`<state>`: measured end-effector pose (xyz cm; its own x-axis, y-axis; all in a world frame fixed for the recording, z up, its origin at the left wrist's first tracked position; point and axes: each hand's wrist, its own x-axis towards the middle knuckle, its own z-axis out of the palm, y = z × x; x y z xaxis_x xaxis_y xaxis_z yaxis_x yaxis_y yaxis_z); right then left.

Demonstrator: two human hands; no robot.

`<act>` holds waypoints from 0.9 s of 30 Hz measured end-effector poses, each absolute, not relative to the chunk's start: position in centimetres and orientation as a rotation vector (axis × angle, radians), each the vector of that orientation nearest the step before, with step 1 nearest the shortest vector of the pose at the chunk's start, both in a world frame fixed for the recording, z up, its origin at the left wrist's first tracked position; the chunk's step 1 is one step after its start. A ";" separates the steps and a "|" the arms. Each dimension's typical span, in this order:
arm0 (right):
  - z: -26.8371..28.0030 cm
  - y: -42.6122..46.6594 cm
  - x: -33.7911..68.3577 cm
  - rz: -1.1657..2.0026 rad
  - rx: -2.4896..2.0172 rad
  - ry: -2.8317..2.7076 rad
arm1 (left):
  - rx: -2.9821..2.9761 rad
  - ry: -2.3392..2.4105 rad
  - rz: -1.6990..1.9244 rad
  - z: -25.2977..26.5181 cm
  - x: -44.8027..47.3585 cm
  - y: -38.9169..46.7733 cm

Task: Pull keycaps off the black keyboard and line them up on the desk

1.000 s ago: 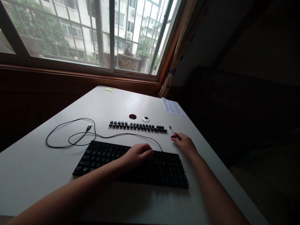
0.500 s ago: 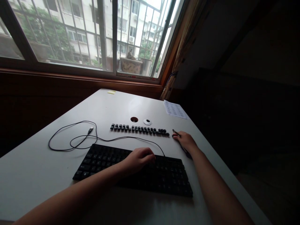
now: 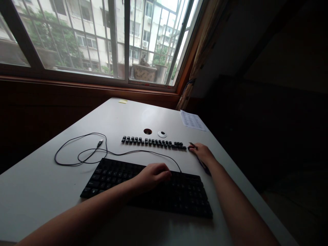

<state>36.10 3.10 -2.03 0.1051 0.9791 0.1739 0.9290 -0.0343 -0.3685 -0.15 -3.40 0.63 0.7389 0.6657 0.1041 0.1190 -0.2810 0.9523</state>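
Over the middle of the black keyboard (image 3: pixel 115 174) is my left hand (image 3: pixel 153 173), its fingers curled down and closed. Its fingertips are hidden, so anything they grip cannot be made out. My right hand (image 3: pixel 202 152) rests at the right end of a row of loose black keycaps (image 3: pixel 147 141). A slim dark pen-like tool (image 3: pixel 192 145) is held in it, with the tip sticking out past the fingers. A small black piece, perhaps a keycap, lies at its fingertips. Under the wrist is a dark shape I cannot identify.
The keyboard's cable (image 3: pixel 123 150) loops leftward over the white table (image 3: pixel 46 191) to a USB plug (image 3: pixel 100 142). Behind the keycaps are a round hole (image 3: pixel 148 131) and a white ring-shaped cover (image 3: pixel 162 134). Printed paper (image 3: pixel 192 120) and a yellow note (image 3: pixel 123 101) lie farther back.
The view has shifted very slightly. My right fingertips have moved slightly closer to the end of the keycap row; my left hand stays over the keyboard.
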 end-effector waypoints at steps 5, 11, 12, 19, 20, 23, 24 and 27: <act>-1.9 3.4 35.8 0.170 -1.985 -1.922 | 1.822 0.613 0.610 0.6 -0.1 -3.4; -2.0 3.4 35.3 0.153 -1.983 -1.948 | 1.841 0.618 0.604 0.6 -0.2 -3.4; -2.1 3.4 35.3 0.150 -1.982 -1.950 | 1.843 0.617 0.605 0.6 -0.2 -3.4; -2.4 3.5 35.5 0.141 -1.963 -1.967 | 1.864 0.602 0.614 0.5 -0.2 -3.3; -2.5 3.5 35.5 0.140 -1.958 -1.967 | 1.867 0.601 0.617 0.5 -0.2 -3.3; -2.6 3.5 35.6 0.135 -1.946 -1.970 | 1.864 0.603 0.611 0.6 -0.2 -3.3; -2.7 3.5 35.7 0.134 -1.943 -1.971 | 1.862 0.605 0.606 0.6 -0.2 -3.3; -2.8 3.5 35.8 0.124 -1.935 -1.972 | 1.865 0.610 0.604 0.6 -0.2 -3.3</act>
<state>35.76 3.54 -2.83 0.0146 0.9795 0.2010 0.9465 0.0513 -0.3186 -0.17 -3.33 0.56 0.7439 0.6560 0.1278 0.1345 -0.3343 0.9328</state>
